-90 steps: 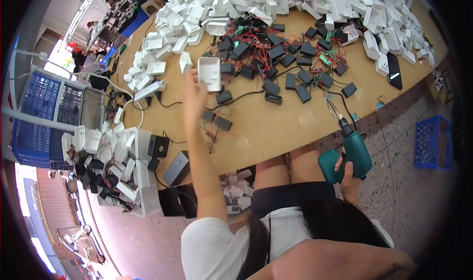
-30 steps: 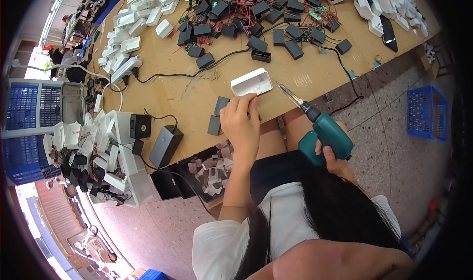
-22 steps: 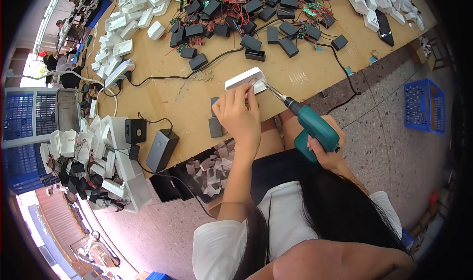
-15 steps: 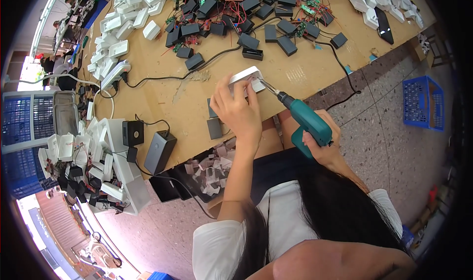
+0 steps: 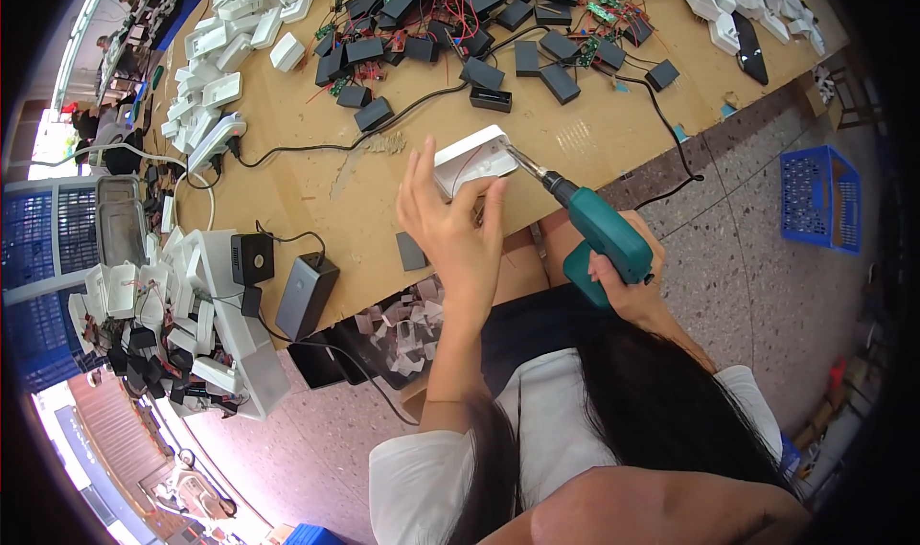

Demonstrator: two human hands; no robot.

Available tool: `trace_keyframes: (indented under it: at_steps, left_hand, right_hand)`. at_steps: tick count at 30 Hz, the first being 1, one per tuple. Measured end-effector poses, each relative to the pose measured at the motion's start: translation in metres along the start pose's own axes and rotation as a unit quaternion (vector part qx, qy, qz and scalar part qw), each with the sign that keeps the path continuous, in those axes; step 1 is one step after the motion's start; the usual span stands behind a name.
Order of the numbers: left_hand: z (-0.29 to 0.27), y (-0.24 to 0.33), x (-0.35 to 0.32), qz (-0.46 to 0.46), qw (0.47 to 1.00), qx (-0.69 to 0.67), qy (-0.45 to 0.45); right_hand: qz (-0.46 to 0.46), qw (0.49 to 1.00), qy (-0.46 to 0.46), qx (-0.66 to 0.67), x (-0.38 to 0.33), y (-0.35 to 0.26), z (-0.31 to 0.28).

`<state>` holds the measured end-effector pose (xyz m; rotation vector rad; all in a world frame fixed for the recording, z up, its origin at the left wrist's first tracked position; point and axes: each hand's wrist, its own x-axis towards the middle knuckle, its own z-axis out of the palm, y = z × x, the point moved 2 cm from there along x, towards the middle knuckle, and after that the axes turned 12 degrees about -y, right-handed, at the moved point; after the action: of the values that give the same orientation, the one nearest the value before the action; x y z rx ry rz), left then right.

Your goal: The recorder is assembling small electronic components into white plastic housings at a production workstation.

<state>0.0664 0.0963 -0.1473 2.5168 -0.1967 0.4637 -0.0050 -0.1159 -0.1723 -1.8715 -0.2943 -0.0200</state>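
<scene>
step: driving a screw into the white plastic housing [image 5: 476, 159] w/ the teal cordless screwdriver [image 5: 602, 239], by the look of it

left hand: left hand [image 5: 448, 217] pinches the housing from below, thumb on one side, fingers curled on the near edge, index sticking up loose. It's held just above the front edge of the wooden workbench [image 5: 316, 185], not resting on it afaict

right hand: right hand [image 5: 628, 291] wrapped tight round the driver's grip, down by the lap. Can't tell if a finger is on the trigger

bit: driver bit [image 5: 526, 163] meets the housing's right end at a slant. Can't see the screw head itself, too small

how to do it well imo: get the bit in line w/ the screw axis before pulling the trigger, a slanted bit cams out and chews the plastic. Short bursts, stop when it seats, thin plastic bosses strip easily

support: prob steadier to brace the housing or the left wrist on the bench edge vs. floating it in the air

watch out: keep left fingertips off the line of the bit in case it slips

around: black cable [image 5: 316, 147] runs across the bench behind the housing, pile of black modules w/ red wires [image 5: 450, 27] further back, more white housings [image 5: 230, 46] far left. All well apart from the work, nothing snagging
</scene>
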Motion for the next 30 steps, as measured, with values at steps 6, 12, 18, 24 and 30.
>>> trace_keyframes:
  at_steps: [6,12,18,24,30]
  left_hand:
    - [-0.011,-0.012,0.002,-0.088,0.99,0.104,0.039]
    - [-0.016,-0.005,-0.005,-0.088,0.987,0.128,0.038]
    - [-0.034,-0.008,-0.027,-0.136,0.981,0.131,0.042]
    - [-0.074,-0.017,-0.053,-0.177,0.976,-0.111,0.055]
    - [-0.15,-0.035,-0.075,-0.165,0.892,-0.37,0.202]
  right_hand:
    - [0.041,0.997,0.018,0.056,-0.014,-0.001,0.0]
    - [0.02,0.998,0.008,0.057,-0.024,-0.015,-0.005]
    - [0.022,0.996,-0.012,0.089,-0.038,-0.03,-0.001]
    - [0.023,0.991,-0.027,0.13,-0.073,-0.044,0.009]
    - [0.011,0.986,-0.068,0.149,-0.098,-0.072,0.001]
